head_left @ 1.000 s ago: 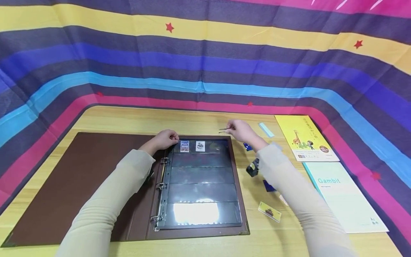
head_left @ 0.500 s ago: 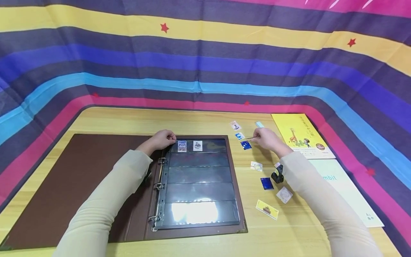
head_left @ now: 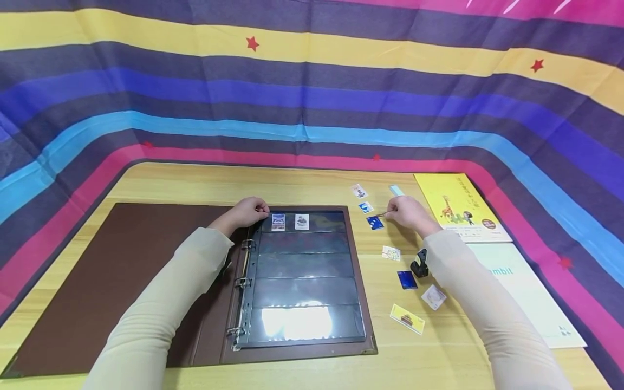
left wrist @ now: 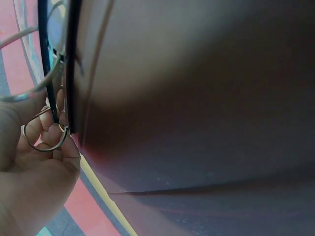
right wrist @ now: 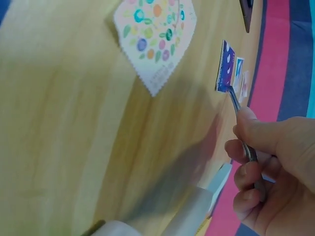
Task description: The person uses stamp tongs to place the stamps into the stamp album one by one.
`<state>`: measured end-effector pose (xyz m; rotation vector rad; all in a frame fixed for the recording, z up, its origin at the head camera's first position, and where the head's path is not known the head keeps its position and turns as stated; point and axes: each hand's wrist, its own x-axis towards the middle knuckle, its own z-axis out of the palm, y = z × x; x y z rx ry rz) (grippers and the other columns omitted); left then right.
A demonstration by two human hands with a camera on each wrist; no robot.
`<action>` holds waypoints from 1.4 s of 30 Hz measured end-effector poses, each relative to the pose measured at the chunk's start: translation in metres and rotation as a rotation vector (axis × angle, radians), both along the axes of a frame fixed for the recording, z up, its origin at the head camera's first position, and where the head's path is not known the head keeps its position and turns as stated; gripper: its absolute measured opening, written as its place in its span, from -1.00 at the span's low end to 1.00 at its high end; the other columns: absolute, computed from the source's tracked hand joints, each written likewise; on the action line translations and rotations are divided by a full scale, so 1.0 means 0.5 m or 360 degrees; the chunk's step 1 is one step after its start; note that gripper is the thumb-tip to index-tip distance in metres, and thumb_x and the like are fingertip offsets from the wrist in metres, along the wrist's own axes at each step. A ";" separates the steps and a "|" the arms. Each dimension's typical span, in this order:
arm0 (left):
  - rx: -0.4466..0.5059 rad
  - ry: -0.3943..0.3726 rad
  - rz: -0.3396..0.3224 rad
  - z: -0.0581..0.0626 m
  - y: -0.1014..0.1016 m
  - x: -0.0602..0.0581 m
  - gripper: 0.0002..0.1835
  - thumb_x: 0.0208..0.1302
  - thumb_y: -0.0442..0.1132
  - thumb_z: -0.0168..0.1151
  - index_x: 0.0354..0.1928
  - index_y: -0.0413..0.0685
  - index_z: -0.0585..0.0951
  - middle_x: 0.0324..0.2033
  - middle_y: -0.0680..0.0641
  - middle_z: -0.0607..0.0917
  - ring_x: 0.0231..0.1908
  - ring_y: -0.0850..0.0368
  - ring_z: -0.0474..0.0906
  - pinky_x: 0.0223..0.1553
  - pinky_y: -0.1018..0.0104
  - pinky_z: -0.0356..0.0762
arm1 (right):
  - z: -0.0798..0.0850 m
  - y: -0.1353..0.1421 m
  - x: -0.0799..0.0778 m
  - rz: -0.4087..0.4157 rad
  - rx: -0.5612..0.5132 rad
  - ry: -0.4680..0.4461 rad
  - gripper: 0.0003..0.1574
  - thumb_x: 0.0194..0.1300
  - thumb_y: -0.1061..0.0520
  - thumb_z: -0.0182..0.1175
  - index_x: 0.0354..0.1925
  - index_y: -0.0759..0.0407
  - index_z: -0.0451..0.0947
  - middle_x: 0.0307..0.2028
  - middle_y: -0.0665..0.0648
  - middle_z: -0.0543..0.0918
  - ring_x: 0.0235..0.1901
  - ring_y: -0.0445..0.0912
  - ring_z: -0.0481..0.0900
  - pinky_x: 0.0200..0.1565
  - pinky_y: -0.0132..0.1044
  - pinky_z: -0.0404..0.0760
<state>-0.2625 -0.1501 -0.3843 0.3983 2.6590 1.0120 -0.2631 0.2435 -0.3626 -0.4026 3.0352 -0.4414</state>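
Note:
My left hand [head_left: 248, 211] pinches the top left corner of the black pocket page [head_left: 304, 265] in an open brown ring binder [head_left: 161, 260]; the left wrist view shows its fingers beside a metal ring [left wrist: 45, 149]. Two stamps sit in the page's top row, a blue one [head_left: 278, 222] and a white one [head_left: 301, 221]. In my right hand [head_left: 410, 214] are metal tweezers [right wrist: 250, 152], their tips right at the lower edge of a dark blue stamp [right wrist: 226, 69] on the table. A light blue stamp [head_left: 365, 207] and a whitish figure stamp [head_left: 359, 191] lie just beyond it.
Several loose stamps lie right of the binder, among them a floral one [head_left: 391, 253], a plain blue one [head_left: 407, 280] and a yellow one [head_left: 407, 319]. A yellow booklet [head_left: 455, 208] and a white notebook [head_left: 526, 298] are farther right. A striped cloth [head_left: 312, 97] hangs behind the table.
My right hand has moved right and toward me with the tweezers, from above the page's upper right corner to the dark blue stamp. The left hand stays at the page corner.

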 end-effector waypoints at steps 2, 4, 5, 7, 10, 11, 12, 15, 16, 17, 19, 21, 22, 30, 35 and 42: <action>0.0001 -0.0001 0.0001 -0.001 0.000 0.000 -0.88 0.16 -0.32 -0.07 -0.33 -0.23 0.44 -0.41 -0.12 0.42 -0.43 0.06 0.30 -0.35 0.25 0.28 | -0.003 0.001 0.000 0.0000 0.0002 -0.0001 -0.85 -0.03 0.13 0.18 -0.59 0.18 0.45 -0.61 0.07 0.46 -0.53 -0.03 0.37 -0.38 -0.16 0.31; 0.0004 -0.0005 -0.0001 -0.003 -0.001 -0.001 -0.88 0.16 -0.32 -0.07 -0.33 -0.23 0.43 -0.41 -0.11 0.42 -0.44 0.06 0.29 -0.36 0.25 0.28 | -0.006 0.002 -0.001 -0.0005 0.0007 0.0004 -0.84 -0.03 0.12 0.18 -0.60 0.16 0.44 -0.62 0.05 0.46 -0.54 -0.04 0.37 -0.38 -0.18 0.31; 0.0002 -0.0006 -0.0001 -0.004 -0.001 -0.001 -0.88 0.17 -0.32 -0.07 -0.33 -0.23 0.43 -0.41 -0.11 0.42 -0.44 0.07 0.29 -0.36 0.25 0.28 | -0.006 0.002 0.000 -0.0004 -0.0001 0.0003 -0.84 -0.03 0.12 0.18 -0.60 0.16 0.44 -0.62 0.05 0.45 -0.54 -0.04 0.37 -0.39 -0.18 0.31; 0.0000 -0.0009 0.0000 -0.005 -0.001 -0.002 -0.88 0.17 -0.32 -0.08 -0.33 -0.22 0.43 -0.41 -0.11 0.41 -0.44 0.07 0.29 -0.36 0.26 0.27 | -0.003 0.003 0.001 0.0002 -0.0029 -0.0003 -0.84 -0.03 0.13 0.17 -0.59 0.18 0.44 -0.62 0.06 0.45 -0.55 -0.04 0.36 -0.40 -0.19 0.31; -0.0006 -0.0007 0.0009 -0.006 -0.002 -0.003 -0.88 0.17 -0.32 -0.08 -0.33 -0.23 0.43 -0.41 -0.11 0.42 -0.43 0.07 0.29 -0.35 0.25 0.28 | 0.007 -0.001 0.002 0.0022 -0.0072 0.0017 -0.85 -0.01 0.14 0.16 -0.58 0.20 0.44 -0.61 0.07 0.46 -0.55 -0.04 0.37 -0.41 -0.19 0.31; -0.0005 -0.0010 0.0015 -0.005 -0.002 -0.004 -0.87 0.17 -0.32 -0.07 -0.33 -0.23 0.44 -0.41 -0.11 0.42 -0.43 0.07 0.30 -0.34 0.24 0.28 | 0.012 -0.004 0.002 0.0027 -0.0091 0.0022 -0.84 0.00 0.14 0.15 -0.58 0.20 0.44 -0.60 0.08 0.46 -0.55 -0.04 0.37 -0.42 -0.19 0.32; -0.0002 -0.0009 0.0014 -0.005 -0.002 -0.004 -0.87 0.16 -0.32 -0.07 -0.33 -0.23 0.44 -0.41 -0.12 0.42 -0.43 0.06 0.30 -0.33 0.24 0.28 | 0.017 -0.007 0.002 0.0031 -0.0109 0.0028 -0.85 0.01 0.15 0.14 -0.57 0.21 0.43 -0.59 0.08 0.46 -0.55 -0.04 0.37 -0.42 -0.19 0.32; 0.0021 -0.0004 0.0004 -0.002 -0.004 -0.003 -0.88 0.16 -0.30 -0.06 -0.35 -0.21 0.44 -0.43 -0.12 0.42 -0.43 0.05 0.30 -0.34 0.22 0.28 | 0.031 -0.023 -0.001 0.0058 -0.0150 0.0064 -0.83 0.05 0.14 0.10 -0.57 0.19 0.43 -0.58 0.09 0.46 -0.56 -0.06 0.36 -0.43 -0.21 0.31; 0.0050 0.0025 -0.0020 -0.005 -0.006 -0.004 -0.87 0.15 -0.27 -0.04 -0.38 -0.20 0.44 -0.45 -0.10 0.41 -0.46 0.07 0.29 -0.38 0.24 0.28 | 0.036 -0.031 -0.003 0.0067 -0.0172 0.0071 -0.83 0.06 0.13 0.09 -0.56 0.20 0.43 -0.57 0.09 0.46 -0.55 -0.06 0.35 -0.43 -0.21 0.31; 0.0055 0.0023 -0.0025 -0.005 -0.007 -0.004 -0.87 0.15 -0.26 -0.04 -0.38 -0.19 0.43 -0.46 -0.10 0.41 -0.46 0.06 0.29 -0.38 0.23 0.28 | 0.039 -0.041 -0.005 0.0068 -0.0194 0.0074 -0.83 0.07 0.13 0.08 -0.56 0.19 0.42 -0.57 0.08 0.46 -0.55 -0.06 0.35 -0.43 -0.21 0.31; 0.0058 0.0022 -0.0026 -0.007 -0.009 -0.006 -0.87 0.15 -0.26 -0.04 -0.38 -0.19 0.43 -0.46 -0.10 0.40 -0.46 0.06 0.28 -0.39 0.22 0.28 | 0.045 -0.062 -0.010 0.0084 -0.0232 0.0098 -0.84 0.08 0.14 0.07 -0.55 0.19 0.42 -0.56 0.08 0.46 -0.54 -0.07 0.34 -0.42 -0.22 0.30; 0.0051 0.0021 -0.0014 -0.009 -0.009 -0.007 -0.88 0.15 -0.27 -0.04 -0.37 -0.19 0.43 -0.46 -0.10 0.41 -0.46 0.06 0.29 -0.38 0.23 0.28 | 0.047 -0.087 -0.016 0.0084 -0.0280 0.0106 -0.83 0.09 0.15 0.07 -0.56 0.20 0.42 -0.58 0.09 0.46 -0.56 -0.07 0.33 -0.43 -0.22 0.30; 0.0052 0.0022 -0.0006 -0.011 -0.009 -0.008 -0.88 0.15 -0.28 -0.04 -0.37 -0.19 0.43 -0.46 -0.10 0.41 -0.46 0.06 0.29 -0.39 0.24 0.28 | 0.047 -0.101 -0.019 0.0078 -0.0303 0.0106 -0.82 0.09 0.15 0.06 -0.57 0.21 0.42 -0.58 0.10 0.46 -0.57 -0.07 0.33 -0.45 -0.23 0.30; 0.0034 0.0024 -0.0007 -0.005 -0.003 -0.004 -0.90 0.15 -0.31 -0.05 -0.35 -0.22 0.43 -0.49 -0.08 0.39 -0.47 0.08 0.28 -0.38 0.26 0.25 | 0.027 -0.192 -0.039 -0.0042 -0.0408 0.0141 -0.82 0.10 0.11 0.07 -0.54 0.20 0.42 -0.60 0.09 0.45 -0.61 -0.09 0.30 -0.51 -0.29 0.28; 0.0068 0.0016 -0.0008 -0.004 -0.003 -0.004 -0.91 0.15 -0.32 -0.04 -0.37 -0.22 0.42 -0.51 -0.07 0.37 -0.49 0.08 0.27 -0.39 0.27 0.25 | 0.004 -0.219 -0.046 -0.0092 -0.0433 0.0138 -0.83 0.08 0.12 0.09 -0.54 0.19 0.42 -0.60 0.07 0.44 -0.59 -0.10 0.32 -0.50 -0.31 0.29; 0.0077 -0.0002 0.0014 -0.004 -0.004 -0.002 -0.91 0.15 -0.33 -0.04 -0.37 -0.22 0.42 -0.50 -0.07 0.37 -0.49 0.09 0.27 -0.42 0.29 0.25 | -0.016 -0.230 -0.042 -0.0028 -0.0380 0.0178 -0.82 0.03 0.15 0.13 -0.62 0.16 0.41 -0.67 0.04 0.42 -0.60 -0.10 0.33 -0.38 -0.25 0.32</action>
